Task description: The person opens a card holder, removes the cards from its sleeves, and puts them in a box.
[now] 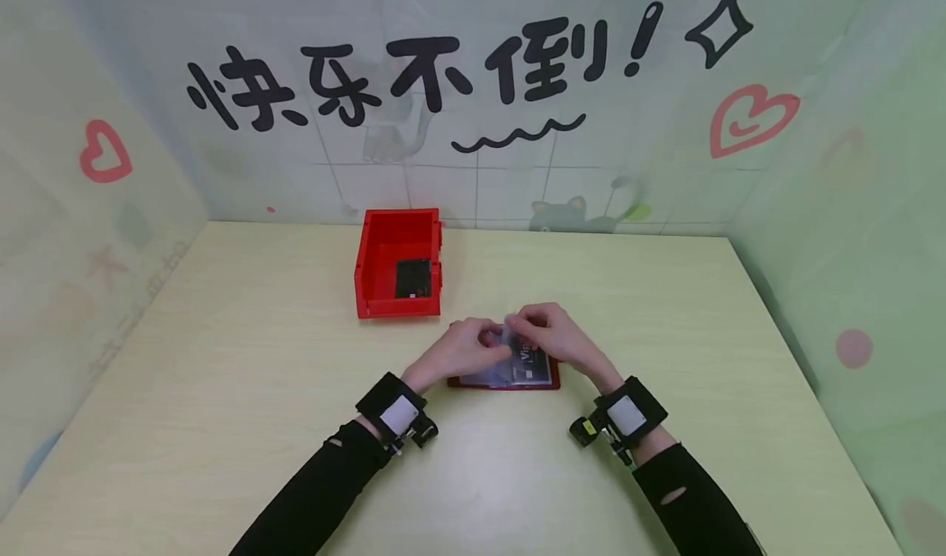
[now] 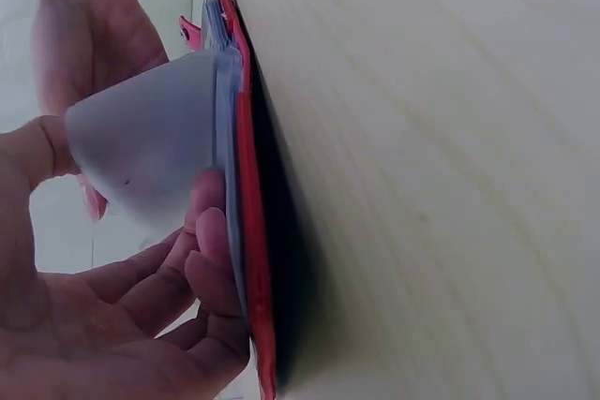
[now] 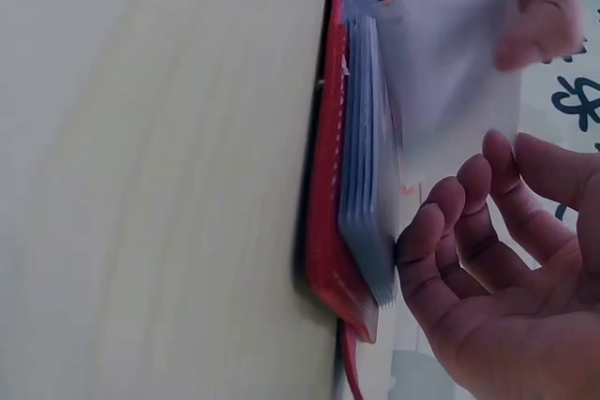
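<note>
A red card holder (image 1: 556, 378) with clear plastic sleeves (image 3: 366, 166) lies spread on the table below both hands. One sleeve (image 2: 150, 133) stands up from the others. My right hand (image 1: 550, 330) pinches the corner of this raised sleeve between thumb and fingertips. From the other side my left hand (image 1: 466, 349) holds it, the thumb at its outer edge and the curled fingers (image 2: 211, 231) down by its base. Under the right hand a dark card (image 1: 532, 363) with pale lettering shows in the holder's right side.
Behind the hands and a little left stands a red open-front bin (image 1: 377, 252). Flat inside it lies a black card-like item (image 1: 412, 278). A printed cloth backdrop (image 1: 473, 186) closes off the back and sides of the wooden table (image 1: 222, 334).
</note>
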Available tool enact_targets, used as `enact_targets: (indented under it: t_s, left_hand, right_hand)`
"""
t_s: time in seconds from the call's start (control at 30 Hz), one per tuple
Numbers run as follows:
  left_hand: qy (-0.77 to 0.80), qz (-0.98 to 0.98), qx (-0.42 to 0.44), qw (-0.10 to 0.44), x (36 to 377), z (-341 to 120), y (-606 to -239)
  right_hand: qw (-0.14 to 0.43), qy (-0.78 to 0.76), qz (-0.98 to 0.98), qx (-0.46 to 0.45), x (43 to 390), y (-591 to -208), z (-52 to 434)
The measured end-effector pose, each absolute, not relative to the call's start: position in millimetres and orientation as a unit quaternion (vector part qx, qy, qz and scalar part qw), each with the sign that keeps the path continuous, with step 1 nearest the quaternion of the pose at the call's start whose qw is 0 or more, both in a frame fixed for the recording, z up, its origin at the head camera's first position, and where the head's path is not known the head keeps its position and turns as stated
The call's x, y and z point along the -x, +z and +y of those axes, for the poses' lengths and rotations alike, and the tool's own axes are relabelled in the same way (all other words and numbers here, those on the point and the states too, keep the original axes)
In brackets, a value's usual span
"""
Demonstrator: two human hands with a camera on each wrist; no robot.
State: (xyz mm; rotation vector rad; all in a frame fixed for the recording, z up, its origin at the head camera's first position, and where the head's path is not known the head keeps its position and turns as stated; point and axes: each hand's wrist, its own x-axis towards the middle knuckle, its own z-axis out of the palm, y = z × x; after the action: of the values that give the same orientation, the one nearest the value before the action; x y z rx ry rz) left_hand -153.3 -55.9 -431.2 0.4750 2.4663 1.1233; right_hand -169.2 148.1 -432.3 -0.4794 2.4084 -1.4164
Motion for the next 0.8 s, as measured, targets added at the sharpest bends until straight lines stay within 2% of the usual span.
enact_targets:
  t_s: [0.23, 0.3, 0.53, 0.8]
  left_hand:
    - [0.398, 0.890, -0.141, 0.171, 151, -58, -435]
    - [0.396, 0.894, -0.136, 0.161, 149, -57, -436]
    - [0.406, 0.892, -0.123, 0.153, 148, -57, -435]
    - [0.383, 0.905, -0.112, 0.150, 147, -58, -437]
  right_hand:
    - [0.097, -0.399, 0.892, 0.186, 166, -437, 161]
    - [0.103, -0.363, 0.905, 0.196, 167, -438, 165]
    - [0.178, -0.312, 0.915, 0.186, 168, -436, 171]
    - [0.162, -0.297, 0.924, 0.179, 164, -434, 166]
